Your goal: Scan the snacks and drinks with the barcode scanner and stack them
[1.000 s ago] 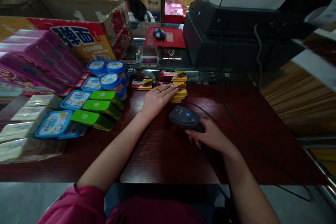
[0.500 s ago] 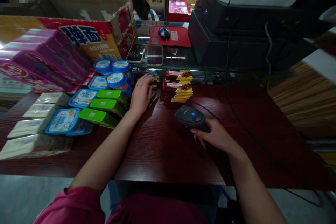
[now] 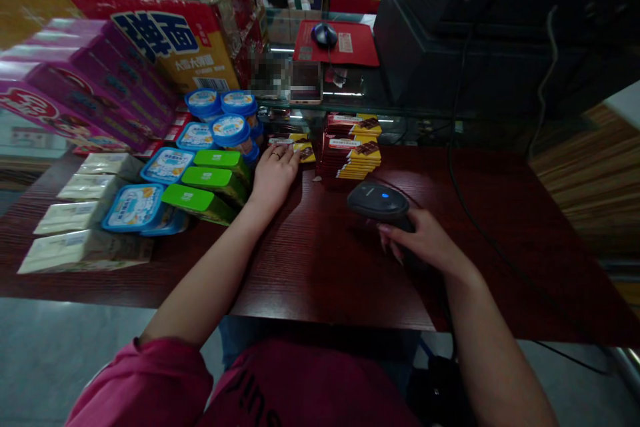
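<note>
My left hand (image 3: pixel 276 172) rests with fingers stretched out over the near edge of a red and yellow chocolate bar (image 3: pixel 303 148), which lies flat on the counter. Beside that bar, to its right, is a stack of matching chocolate bars (image 3: pixel 350 155), with a few more just behind. In my right hand (image 3: pixel 425 238) I grip a black barcode scanner (image 3: pixel 379 204) by its handle; a blue light glows on top. The scanner head hangs over the counter in front of the stack, pointing left. Left of my left hand stand green boxes (image 3: pixel 215 179) and blue-lidded tubs (image 3: pixel 231 128).
Pale cartons (image 3: pixel 80 213), purple boxes (image 3: pixel 90 83) and a large cardboard box (image 3: pixel 175 47) fill the left side. A mouse (image 3: pixel 324 35) lies on a red mat (image 3: pixel 360 47) behind the glass edge. Dark machines (image 3: pixel 445 60) stand back right, with a cable (image 3: pixel 467 193) trailing over the counter.
The view has tipped downward. My left fingers have drawn back slightly towards me, so more of the chocolate bar shows. My right hand still holds the scanner in about the same place.
</note>
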### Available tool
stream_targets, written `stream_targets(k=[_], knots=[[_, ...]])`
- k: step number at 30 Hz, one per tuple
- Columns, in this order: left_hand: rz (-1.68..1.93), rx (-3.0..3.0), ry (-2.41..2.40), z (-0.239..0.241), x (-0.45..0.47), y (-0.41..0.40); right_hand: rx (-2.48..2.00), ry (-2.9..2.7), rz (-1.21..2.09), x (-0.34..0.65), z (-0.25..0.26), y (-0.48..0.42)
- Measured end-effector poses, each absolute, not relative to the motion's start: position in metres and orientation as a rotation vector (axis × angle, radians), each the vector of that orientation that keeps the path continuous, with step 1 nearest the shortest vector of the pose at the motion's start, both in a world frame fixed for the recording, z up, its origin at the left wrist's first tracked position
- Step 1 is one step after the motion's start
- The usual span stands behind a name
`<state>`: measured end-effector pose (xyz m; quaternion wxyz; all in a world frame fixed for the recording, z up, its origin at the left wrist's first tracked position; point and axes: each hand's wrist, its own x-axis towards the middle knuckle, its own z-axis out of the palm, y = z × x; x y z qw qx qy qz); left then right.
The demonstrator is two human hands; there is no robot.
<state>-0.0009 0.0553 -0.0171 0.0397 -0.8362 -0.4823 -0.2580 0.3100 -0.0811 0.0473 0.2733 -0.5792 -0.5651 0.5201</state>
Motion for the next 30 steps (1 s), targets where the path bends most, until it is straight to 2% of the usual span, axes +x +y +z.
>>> stream_targets(k=[6,12,16,22,27,30], knots=[[-0.967,-2.455,-1.679,0.01,-0.009,0.004,-1.546,-1.587,1.361,0.309,0.048,-0.082],[-1.873,-2.467,-2.092,0.012,0.001,-0.011,-1.51,-1.67,1.349,0.308,0.046,-0.085],[-2.239,-2.566,-2.366,0.002,0.016,-0.009,-1.45,-1.743,1.341,0.304,0.046,-0.088],[-2.31,-2.715,-2.47,0.0,0.033,-0.017,-1.437,-1.839,1.272,0.298,0.047,-0.089],[-2.051,-2.674,-2.426,-0.002,0.035,-0.016,-1.414,-1.841,1.271,0.299,0.045,-0.089],[-2.052,-2.702,-2.447,-0.004,0.036,-0.016,-1.415,-1.85,1.259,0.3,0.046,-0.089]])
